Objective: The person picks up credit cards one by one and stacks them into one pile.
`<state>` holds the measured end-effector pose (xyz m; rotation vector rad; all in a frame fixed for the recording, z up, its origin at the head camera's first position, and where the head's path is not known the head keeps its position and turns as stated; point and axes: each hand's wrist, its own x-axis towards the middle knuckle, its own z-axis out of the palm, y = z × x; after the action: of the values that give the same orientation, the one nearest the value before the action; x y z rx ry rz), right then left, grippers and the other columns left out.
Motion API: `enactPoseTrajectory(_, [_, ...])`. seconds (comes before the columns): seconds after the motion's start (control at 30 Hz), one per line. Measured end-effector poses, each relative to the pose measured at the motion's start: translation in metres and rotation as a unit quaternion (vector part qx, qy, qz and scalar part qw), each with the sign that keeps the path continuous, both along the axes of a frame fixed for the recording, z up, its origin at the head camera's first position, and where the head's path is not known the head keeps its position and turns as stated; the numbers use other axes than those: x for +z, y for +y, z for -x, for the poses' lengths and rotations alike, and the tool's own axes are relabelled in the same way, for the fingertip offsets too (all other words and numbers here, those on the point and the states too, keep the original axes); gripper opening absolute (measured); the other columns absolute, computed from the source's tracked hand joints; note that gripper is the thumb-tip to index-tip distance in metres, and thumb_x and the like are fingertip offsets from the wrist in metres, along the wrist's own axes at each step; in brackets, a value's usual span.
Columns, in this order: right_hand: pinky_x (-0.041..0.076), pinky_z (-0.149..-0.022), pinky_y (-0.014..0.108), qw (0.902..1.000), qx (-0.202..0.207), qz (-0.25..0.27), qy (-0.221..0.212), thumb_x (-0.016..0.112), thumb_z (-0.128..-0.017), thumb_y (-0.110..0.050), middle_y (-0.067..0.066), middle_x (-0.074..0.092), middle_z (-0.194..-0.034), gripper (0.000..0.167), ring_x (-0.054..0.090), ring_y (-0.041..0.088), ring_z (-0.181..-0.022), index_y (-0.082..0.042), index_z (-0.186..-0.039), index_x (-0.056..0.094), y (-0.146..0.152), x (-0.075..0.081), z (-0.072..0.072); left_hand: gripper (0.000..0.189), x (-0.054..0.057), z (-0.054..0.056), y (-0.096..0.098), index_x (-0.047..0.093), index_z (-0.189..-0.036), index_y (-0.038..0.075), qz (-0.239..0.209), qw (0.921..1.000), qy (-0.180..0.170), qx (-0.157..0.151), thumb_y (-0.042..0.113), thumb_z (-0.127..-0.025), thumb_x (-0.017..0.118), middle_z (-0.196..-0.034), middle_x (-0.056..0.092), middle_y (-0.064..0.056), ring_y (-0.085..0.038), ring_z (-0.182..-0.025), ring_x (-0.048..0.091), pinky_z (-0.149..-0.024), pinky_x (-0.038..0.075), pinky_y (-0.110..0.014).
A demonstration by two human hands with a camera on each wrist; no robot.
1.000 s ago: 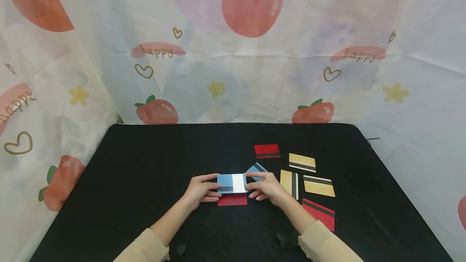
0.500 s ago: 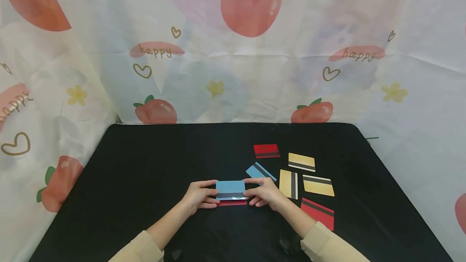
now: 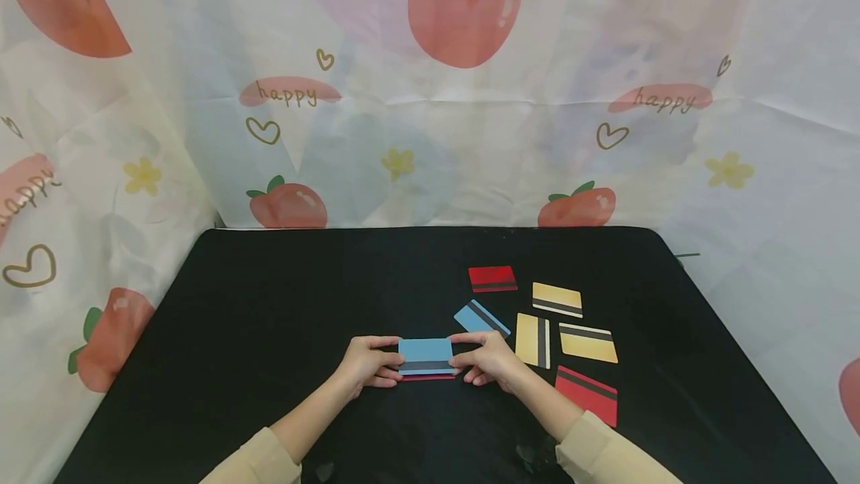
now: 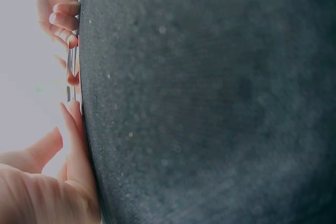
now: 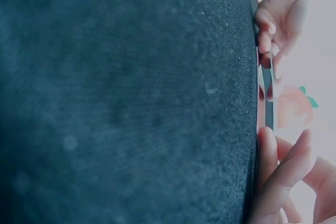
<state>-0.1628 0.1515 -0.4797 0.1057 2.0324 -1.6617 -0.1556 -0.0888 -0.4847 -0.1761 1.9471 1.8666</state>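
In the head view a blue card (image 3: 425,355) with a dark stripe is held level between both hands. My left hand (image 3: 366,364) pinches its left end and my right hand (image 3: 489,361) its right end. Just below the blue card, a thin strip of a red card (image 3: 428,377) shows; the rest is covered. The right wrist view catches the held blue card (image 5: 268,98) edge-on, low over the black tabletop. Fingers of both hands also appear at the edge of the left wrist view, where the card is thin and washed out.
Right of the hands lie another blue card (image 3: 481,317), a red card (image 3: 493,279) farther back and another red card (image 3: 587,395) by the right forearm. Several gold cards (image 3: 557,299) lie among them. A printed curtain (image 3: 430,148) hangs behind the black table (image 3: 302,282).
Both hands have brought the blue card toward the person, so it now hides most of the red card below. A bright reflection on it has gone. The second blue card is less covered.
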Motion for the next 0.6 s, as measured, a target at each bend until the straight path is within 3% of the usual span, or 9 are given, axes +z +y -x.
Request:
enactPoseTrajectory(0.23, [0.043,-0.040,0.014,0.9994,0.012,-0.029,0.014,0.073,-0.077,-0.013,0.010,0.068,-0.070,0.049,0.052,0.007,-0.039,-0.003,-0.122,0.057,-0.0006,0.0009,-0.0002,0.045,-0.0005,0.0010,0.0011,0.055,-0.122,-0.003,0.023,0.9996,0.013,-0.010,0.005,-0.080,0.068,-0.071,0.067,-0.009,-0.016,-0.053,0.064,-0.051,0.055,-0.029])
enactPoseTrajectory(0.6, [0.039,-0.040,0.014,0.9982,0.025,-0.045,0.030,0.073,-0.077,-0.013,0.010,0.066,-0.067,0.048,0.051,0.008,-0.038,-0.005,-0.122,0.057,0.0000,0.0001,-0.0005,0.045,-0.0019,0.0009,0.0027,0.056,-0.122,-0.003,0.031,0.9994,0.017,-0.009,0.003,-0.079,0.068,-0.070,0.067,-0.011,-0.015,-0.050,0.063,-0.049,0.055,-0.029])
